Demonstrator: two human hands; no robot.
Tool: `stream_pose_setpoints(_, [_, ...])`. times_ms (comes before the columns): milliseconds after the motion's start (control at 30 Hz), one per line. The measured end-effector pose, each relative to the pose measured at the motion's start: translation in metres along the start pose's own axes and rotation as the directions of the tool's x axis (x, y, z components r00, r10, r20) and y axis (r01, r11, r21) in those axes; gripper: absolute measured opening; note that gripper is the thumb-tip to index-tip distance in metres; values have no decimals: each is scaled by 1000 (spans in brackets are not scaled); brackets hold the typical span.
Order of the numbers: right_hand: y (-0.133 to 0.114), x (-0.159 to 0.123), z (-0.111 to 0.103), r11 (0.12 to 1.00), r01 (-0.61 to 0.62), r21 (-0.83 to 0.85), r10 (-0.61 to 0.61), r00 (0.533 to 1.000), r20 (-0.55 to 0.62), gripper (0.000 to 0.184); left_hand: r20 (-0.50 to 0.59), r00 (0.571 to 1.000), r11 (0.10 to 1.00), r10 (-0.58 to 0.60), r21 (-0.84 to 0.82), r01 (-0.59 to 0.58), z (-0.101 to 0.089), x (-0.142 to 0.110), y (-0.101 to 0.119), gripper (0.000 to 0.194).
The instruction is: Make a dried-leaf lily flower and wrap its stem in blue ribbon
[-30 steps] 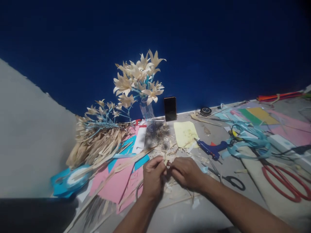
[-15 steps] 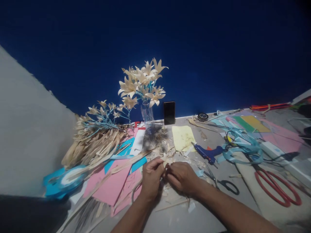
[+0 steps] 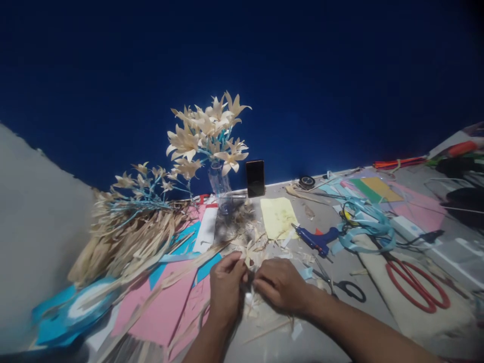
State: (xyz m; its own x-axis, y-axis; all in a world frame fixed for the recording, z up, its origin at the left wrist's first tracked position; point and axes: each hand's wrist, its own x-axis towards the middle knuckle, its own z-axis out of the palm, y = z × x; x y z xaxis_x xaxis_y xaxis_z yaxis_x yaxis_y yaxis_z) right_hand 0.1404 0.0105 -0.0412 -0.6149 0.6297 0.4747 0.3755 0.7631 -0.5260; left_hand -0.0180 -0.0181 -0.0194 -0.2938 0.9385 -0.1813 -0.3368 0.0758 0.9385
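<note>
Beneath a dark blue wall (image 3: 325, 75), we work at a grey table (image 3: 272, 348), where a bundle of dry husk (image 3: 128, 242) spreads across the left side. Pale blooms (image 3: 206, 126) stand in a clear vase (image 3: 221, 186) on the far side, left of centre, and pink paper (image 3: 162, 307) lies to the left of our hands. Front and centre, our left hand (image 3: 227, 280) and right hand (image 3: 280, 282) face each other, near but apart at the fingers. A blue glue gun (image 3: 317, 239) rests beyond the right hand and farther right, with a yellow sheet (image 3: 278, 214) just beside its tip.

Smallest of all is the pale flower (image 3: 248, 256) at the tips of our left thumb and fingers. The left grip is closed in a light pinch, with no open gap we can make out. The flower lies at the far, right edge of that grip, leaning toward the space between our hands, its long axis running roughly near to far, petals at the far end. Our left hand is nearer to it; the right lies just to its near right, fingers curled, and we cannot tell whether they hold anything.
</note>
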Motion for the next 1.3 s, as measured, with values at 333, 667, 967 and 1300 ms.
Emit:
stream_pose_setpoints(333, [-12, -2, -92, 995, -29, -96, 15, 989, -150, 29, -123, 985, 993, -119, -33, 116, -4, 5, -7, 35])
stream_pose_setpoints(667, [97, -60, -132, 654, -236, -719, 433, 896, 100, 51, -96, 986, 986, -138, -104, 128, 9, -3, 11, 35])
stream_pose_setpoints(967, [121, -75, -130, 681, -228, -696, 319, 948, 2, 31, -242, 955, 984, -170, -100, 150, 25, -3, 15, 47])
stream_pose_setpoints(1300, [110, -55, -146, 728, -216, -651, 353, 932, 86, 29, -90, 992, 996, -84, -25, 82, 36, -11, 25, 36])
